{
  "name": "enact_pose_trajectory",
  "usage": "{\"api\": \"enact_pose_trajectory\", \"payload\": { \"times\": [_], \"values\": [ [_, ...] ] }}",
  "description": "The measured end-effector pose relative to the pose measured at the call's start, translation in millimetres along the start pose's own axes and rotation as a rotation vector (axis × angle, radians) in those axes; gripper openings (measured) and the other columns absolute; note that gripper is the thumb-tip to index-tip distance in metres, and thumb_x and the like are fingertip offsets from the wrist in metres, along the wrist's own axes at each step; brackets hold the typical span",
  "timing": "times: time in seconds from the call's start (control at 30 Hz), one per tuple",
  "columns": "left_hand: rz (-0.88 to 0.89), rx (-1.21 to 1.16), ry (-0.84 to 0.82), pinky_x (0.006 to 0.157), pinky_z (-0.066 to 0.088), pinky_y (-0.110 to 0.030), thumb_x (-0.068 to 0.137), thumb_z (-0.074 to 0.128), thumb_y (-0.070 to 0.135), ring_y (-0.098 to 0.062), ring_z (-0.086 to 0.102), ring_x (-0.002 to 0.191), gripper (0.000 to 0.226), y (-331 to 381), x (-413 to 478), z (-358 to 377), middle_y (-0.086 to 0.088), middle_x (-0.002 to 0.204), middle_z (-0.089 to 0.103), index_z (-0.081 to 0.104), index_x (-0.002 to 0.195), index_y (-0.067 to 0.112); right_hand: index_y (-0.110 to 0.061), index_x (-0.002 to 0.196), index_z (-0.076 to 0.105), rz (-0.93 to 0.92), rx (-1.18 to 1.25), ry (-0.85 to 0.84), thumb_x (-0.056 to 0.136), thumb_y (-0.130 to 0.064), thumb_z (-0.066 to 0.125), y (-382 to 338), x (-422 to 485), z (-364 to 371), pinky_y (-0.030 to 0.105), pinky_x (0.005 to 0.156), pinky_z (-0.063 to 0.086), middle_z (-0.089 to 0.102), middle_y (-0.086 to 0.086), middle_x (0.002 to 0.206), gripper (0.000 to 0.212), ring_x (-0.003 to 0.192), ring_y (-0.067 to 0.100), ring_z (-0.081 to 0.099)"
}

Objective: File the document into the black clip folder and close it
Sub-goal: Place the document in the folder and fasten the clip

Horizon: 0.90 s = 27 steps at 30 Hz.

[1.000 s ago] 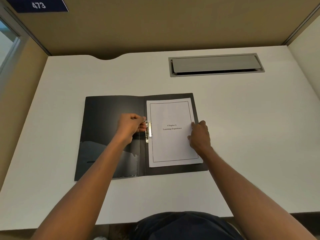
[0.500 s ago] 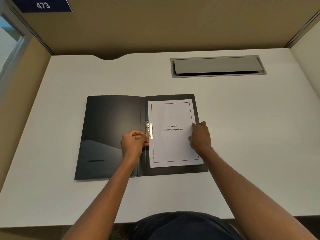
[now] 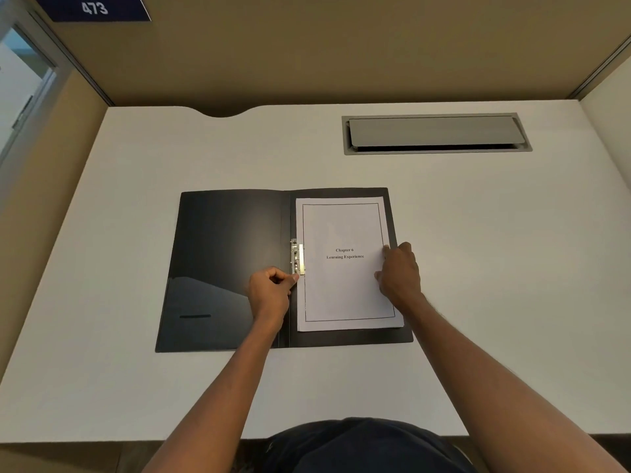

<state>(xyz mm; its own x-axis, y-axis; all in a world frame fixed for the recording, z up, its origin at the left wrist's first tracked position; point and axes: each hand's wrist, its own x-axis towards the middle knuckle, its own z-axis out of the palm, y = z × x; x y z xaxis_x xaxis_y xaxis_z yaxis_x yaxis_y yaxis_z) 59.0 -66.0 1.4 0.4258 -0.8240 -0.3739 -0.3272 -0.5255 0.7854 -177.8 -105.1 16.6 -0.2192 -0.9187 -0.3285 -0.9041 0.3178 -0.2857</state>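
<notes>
Black plastic catches our eye first: the folder (image 3: 232, 268) lies open and flat on the white bench (image 3: 136, 387), its left cover bare and shiny, its right half carrying the document (image 3: 345, 285). We read "Chapter 6 Learning Experience" on the top sheet, inside a thin printed frame. The paper sits square on the right half, its left edge just beside the spine and tucked under the metal clip (image 3: 296, 257), which lies down flat against the sheet.

We see the left hand (image 3: 269, 291) curled into a loose fist on the spine, the thumb and forefinger pinched together at the lower end of the clip; the grip is narrow, and we cannot tell whether it actually holds the lever or only touches it. The right hand (image 3: 399, 274) rests palm down on the right edge of the document, fingers spread slightly, pressing the sheets flat rather than gripping them.

Well apart, at the far right of the bench, a grey cable hatch (image 3: 433, 133) is set into the surface. A blue sign (image 3: 94, 8) reading 473 hangs on the tan partition (image 3: 307, 46) behind.
</notes>
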Motion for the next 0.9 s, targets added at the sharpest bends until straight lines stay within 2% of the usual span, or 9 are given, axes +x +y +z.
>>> {"api": "enact_pose_trajectory", "payload": {
  "times": [0.13,0.43,0.53,0.63,0.9],
  "values": [
    [-0.017,0.000,-0.008,0.054,0.047,-0.019,0.085,0.084,0.022,-0.013,0.065,0.061,0.015,0,2,-1,-0.002,0.070,0.072,0.078,0.078,0.010,-0.002,0.131,0.057,-0.004,0.005,0.003,0.092,-0.008,0.069,-1,0,1,0.040,0.101,0.049,0.046,0.017,0.130,0.041,0.120,0.035,0.053],
    [0.009,0.075,0.003,0.067,0.058,-0.030,0.084,0.084,0.019,-0.023,0.070,0.071,0.016,7,2,3,-0.008,0.077,0.074,0.077,0.080,0.004,-0.002,0.131,0.057,-0.005,0.008,0.007,0.092,-0.008,0.068,1,1,0,0.041,0.102,0.050,0.046,0.016,0.130,0.041,0.120,0.035,0.054],
    [-0.018,0.058,0.006,0.067,0.060,-0.032,0.084,0.085,0.019,-0.022,0.070,0.067,0.018,7,4,1,-0.010,0.074,0.074,0.076,0.077,0.004,-0.003,0.133,0.056,-0.004,0.007,0.003,0.092,-0.009,0.069,1,1,0,0.040,0.101,0.050,0.046,0.016,0.130,0.043,0.120,0.034,0.054],
    [-0.022,0.014,-0.005,0.065,0.060,-0.030,0.083,0.085,0.019,-0.018,0.067,0.060,0.017,5,4,-2,-0.009,0.070,0.073,0.076,0.076,0.006,-0.003,0.135,0.055,-0.001,0.019,0.002,0.092,-0.008,0.068,1,2,0,0.041,0.102,0.049,0.046,0.016,0.130,0.045,0.121,0.035,0.053],
    [-0.010,-0.004,-0.035,0.063,0.057,-0.021,0.089,0.080,0.021,-0.018,0.073,0.070,0.008,-3,3,-7,-0.003,0.076,0.076,0.080,0.086,0.013,-0.003,0.136,0.054,0.004,0.085,0.000,0.091,-0.009,0.070,5,-1,4,0.042,0.101,0.049,0.046,0.015,0.132,0.049,0.125,0.034,0.051]
  ]
}}
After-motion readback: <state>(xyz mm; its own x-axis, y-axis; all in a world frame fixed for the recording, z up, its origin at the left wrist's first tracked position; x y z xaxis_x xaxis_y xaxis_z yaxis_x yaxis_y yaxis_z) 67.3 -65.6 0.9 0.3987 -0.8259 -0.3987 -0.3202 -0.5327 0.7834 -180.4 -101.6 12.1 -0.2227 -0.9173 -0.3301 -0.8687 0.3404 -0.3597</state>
